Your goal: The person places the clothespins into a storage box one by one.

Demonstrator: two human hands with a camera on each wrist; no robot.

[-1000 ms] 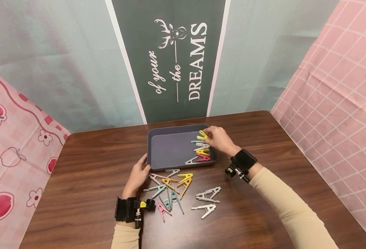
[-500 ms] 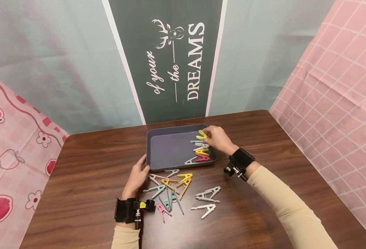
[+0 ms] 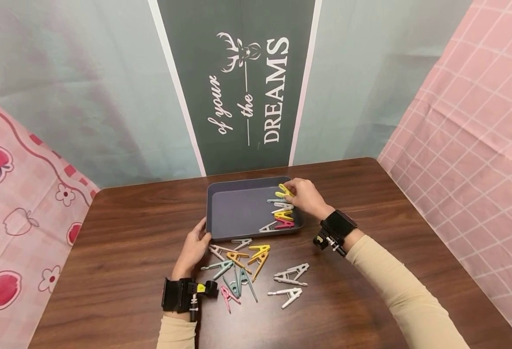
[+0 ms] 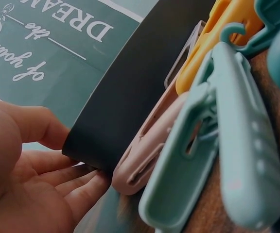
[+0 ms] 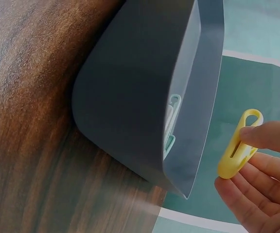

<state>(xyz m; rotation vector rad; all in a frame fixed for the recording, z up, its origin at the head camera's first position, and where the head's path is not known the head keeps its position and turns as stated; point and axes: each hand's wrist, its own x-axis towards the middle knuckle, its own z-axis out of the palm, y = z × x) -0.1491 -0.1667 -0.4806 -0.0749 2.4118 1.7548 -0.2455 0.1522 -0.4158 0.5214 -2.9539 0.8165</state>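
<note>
Between its thumb and fingers my right hand [image 3: 307, 196] pinches a yellow clothespin [image 5: 235, 150], held over the right end of a dark grey tray [image 3: 238, 211]. Beneath it inside the tray, a light teal, a white [image 3: 284, 207], another yellow [image 3: 284, 214], a red [image 3: 285, 223] and a pale grey clothespin [image 3: 267, 227] lie in a column along the right wall. My left hand [image 3: 192, 249] holds the tray's near left corner, the thumb against the wall. In the left wrist view, a mint clothespin [image 4: 247, 141] and a dusty pink clothespin [image 4: 140, 170] lie close to that hand.
Several clothespins lie loose on the wooden table [image 3: 125, 261] before the tray, including an orange one [image 3: 259, 263] and a pink one [image 3: 228, 295]. To their right are grey clothespins [image 3: 291, 274] and a white clothespin [image 3: 287, 294]. Printed cloths hang behind and at both sides.
Both hands, the yellow clothespin and the tray stay nearly in place. Only the head view shifts slightly.
</note>
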